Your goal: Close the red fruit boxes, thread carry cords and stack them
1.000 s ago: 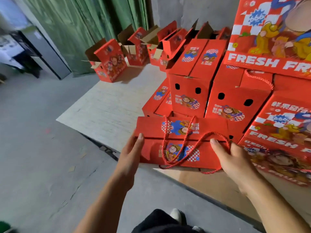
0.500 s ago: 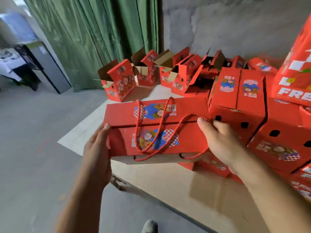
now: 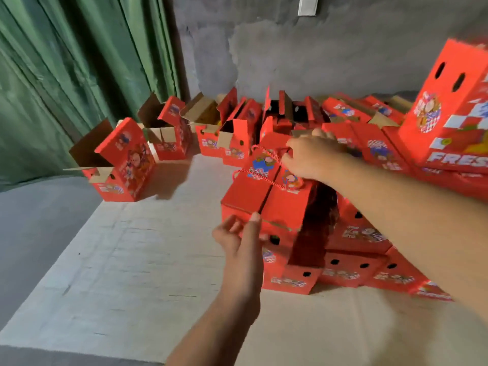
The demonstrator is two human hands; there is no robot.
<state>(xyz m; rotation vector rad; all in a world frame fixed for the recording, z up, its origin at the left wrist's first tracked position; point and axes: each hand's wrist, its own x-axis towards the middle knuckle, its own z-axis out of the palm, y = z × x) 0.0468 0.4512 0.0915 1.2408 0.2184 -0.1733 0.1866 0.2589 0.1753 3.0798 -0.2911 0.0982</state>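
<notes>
Closed box (image 3: 266, 204) w/ cord is up on top of the red stack (image 3: 351, 249), long axis running away from the person, lids shut along a centre seam. Step in hand, by my read: seating it on the pile.

Right hand (image 3: 311, 157) at the far end of the lid, fingers curled down over the carry cord (image 3: 266, 157) and box top. Looks like grasping cord + far edge together; blur makes exact finger contact hard to call. Left hand (image 3: 237, 236) at the near end, thumb and forefinger tips at the top edge, other fingers loosely curled. Seems a light pinch or steadying touch, can't tell if it really grips.

Cord loops lie loose across the lid, one loop hanging off the left side.

To do it well, IMO:
- square the box over the ones beneath before letting go; it looks overhung at the near-left corner
- keep the near end steadied till the base sits flat
- lay cord flat on lid, not trapped under the next box
- let go far end last, no drag on the cord or lids may lift

Open boxes (image 3: 124, 165), flaps up, wait in a row at the back by the green curtain (image 3: 66, 75), on the pale surface (image 3: 137, 247). Tall stack (image 3: 449, 107) at right, well apart from the left hand.
</notes>
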